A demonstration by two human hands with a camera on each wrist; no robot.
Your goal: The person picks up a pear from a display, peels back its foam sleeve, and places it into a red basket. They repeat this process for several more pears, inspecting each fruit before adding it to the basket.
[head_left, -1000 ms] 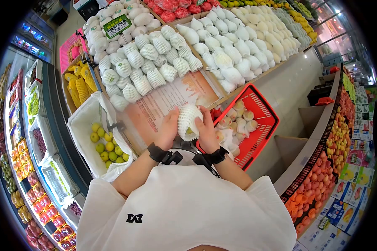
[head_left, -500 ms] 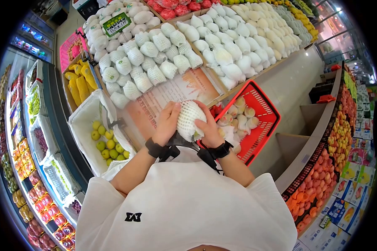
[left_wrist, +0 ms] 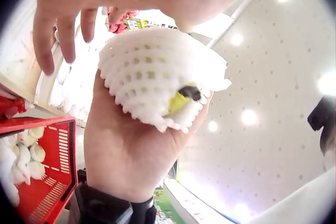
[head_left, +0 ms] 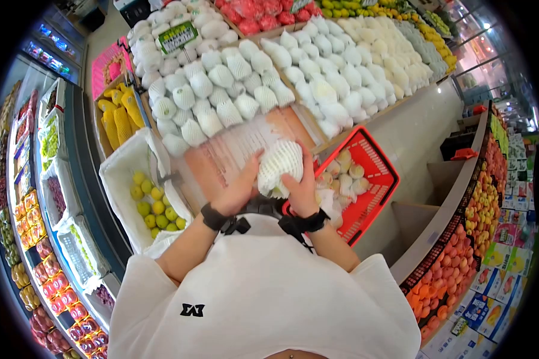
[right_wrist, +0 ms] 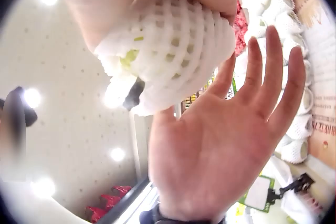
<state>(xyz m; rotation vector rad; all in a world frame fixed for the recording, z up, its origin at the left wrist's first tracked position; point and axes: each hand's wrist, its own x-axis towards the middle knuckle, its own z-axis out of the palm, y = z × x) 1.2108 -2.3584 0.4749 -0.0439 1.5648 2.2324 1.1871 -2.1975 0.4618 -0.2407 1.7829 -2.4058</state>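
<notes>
A yellow-green fruit in a white foam net sleeve is held up in front of the person's chest. The right hand grips it from the right side, thumb across its near face. In the left wrist view, a dark stem end and some yellow-green skin show at the sleeve's opening. The left hand is beside the fruit on its left. Its fingers are straight and spread in the right wrist view, palm facing the camera, with the thumb right at the sleeve's edge.
A red basket with several netted fruits stands to the right. A white-lined crate of yellow-green fruit is at left. Ahead, rows of foam-wrapped fruit lie behind a printed cardboard sheet. Fruit shelves line the right.
The left hand's fingers have come away from the fruit, which both hands held before, and straightened. The fruit has shifted slightly right in the right hand.
</notes>
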